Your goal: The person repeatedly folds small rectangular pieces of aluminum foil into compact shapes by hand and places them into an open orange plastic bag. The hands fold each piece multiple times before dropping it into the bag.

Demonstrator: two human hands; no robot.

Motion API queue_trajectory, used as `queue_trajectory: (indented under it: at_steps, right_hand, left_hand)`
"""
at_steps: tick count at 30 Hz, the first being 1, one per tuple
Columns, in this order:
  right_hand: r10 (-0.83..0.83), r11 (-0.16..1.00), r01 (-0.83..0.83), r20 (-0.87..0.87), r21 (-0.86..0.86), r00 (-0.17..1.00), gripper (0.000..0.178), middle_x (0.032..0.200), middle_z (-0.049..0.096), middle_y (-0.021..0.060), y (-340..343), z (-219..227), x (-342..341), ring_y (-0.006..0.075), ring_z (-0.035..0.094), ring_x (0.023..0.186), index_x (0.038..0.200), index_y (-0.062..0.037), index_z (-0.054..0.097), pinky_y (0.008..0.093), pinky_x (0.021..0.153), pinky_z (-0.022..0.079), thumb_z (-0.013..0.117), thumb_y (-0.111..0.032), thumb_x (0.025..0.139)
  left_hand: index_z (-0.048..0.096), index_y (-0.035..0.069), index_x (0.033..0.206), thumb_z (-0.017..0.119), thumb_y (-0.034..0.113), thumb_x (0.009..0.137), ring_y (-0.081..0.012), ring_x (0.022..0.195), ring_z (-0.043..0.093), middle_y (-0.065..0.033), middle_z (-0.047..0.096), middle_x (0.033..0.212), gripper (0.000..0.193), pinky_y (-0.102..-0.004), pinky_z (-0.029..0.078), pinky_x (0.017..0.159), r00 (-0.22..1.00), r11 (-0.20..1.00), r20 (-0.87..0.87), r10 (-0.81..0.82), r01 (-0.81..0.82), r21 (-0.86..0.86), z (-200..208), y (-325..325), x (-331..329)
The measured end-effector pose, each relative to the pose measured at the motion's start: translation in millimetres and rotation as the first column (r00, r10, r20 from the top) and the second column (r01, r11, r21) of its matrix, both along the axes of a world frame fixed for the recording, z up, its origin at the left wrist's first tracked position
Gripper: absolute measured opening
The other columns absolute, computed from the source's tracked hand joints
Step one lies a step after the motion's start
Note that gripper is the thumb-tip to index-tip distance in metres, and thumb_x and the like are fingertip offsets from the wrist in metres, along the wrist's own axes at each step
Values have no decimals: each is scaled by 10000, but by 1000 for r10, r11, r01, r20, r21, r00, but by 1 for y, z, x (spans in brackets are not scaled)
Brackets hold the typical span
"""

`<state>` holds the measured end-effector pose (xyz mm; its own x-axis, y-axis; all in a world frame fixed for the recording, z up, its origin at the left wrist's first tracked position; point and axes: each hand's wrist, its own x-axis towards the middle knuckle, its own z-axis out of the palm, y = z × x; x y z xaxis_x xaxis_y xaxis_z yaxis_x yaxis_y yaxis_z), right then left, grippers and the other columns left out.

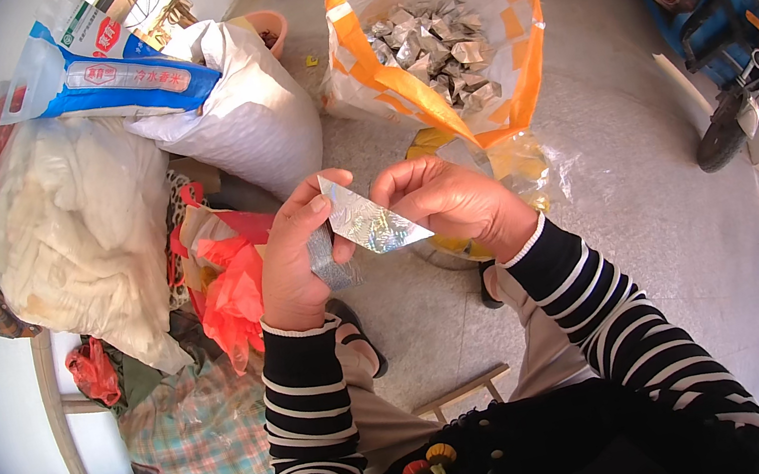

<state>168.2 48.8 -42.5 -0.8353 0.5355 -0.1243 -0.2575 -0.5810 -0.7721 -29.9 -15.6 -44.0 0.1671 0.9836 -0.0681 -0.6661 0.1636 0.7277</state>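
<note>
A silver foil paper [370, 218], folded into a slanted four-sided shape with pointed ends, is stretched between my two hands. My left hand [287, 258] pinches its upper left end between thumb and fingers. Against that palm I also hold a small stack of grey silver sheets [327, 261]. My right hand [457, 200] has its fingers closed at the paper's right side, and part of its grip is hidden. Beyond my hands stands an open orange-and-white bag [533, 47], holding many folded silver foil pieces [433, 50].
Left of me are a red plastic bag [233, 288], a full white sack [250, 107] with a blue-and-white package [122, 74] on top, and a cream cloth bundle [72, 220]. A blue electric scooter [716, 15] stands at far right. Below lies a wooden stool bar [463, 391].
</note>
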Motion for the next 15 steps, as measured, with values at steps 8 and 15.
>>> queue_trajectory:
  at_steps: [8,15]
  right_hand:
    - [-10,982,-29,-207,-185,978,264,915,659,84,-4,-5,2,166,648,820,1021,21,623,333,762,545,667,-183,859]
    - [-141,988,147,-126,42,982,201,870,644,38,-4,-8,-1,117,617,781,968,-44,645,269,719,527,703,-204,861]
  left_hand:
    - [578,24,923,656,223,873,-125,517,469,-11,506,688,220,-249,367,493,970,985,236,-52,10,175,-15,2,-10]
    - [564,79,843,627,234,909,-128,561,457,5,476,705,180,-276,351,522,945,989,328,2,-50,138,-18,2,-12]
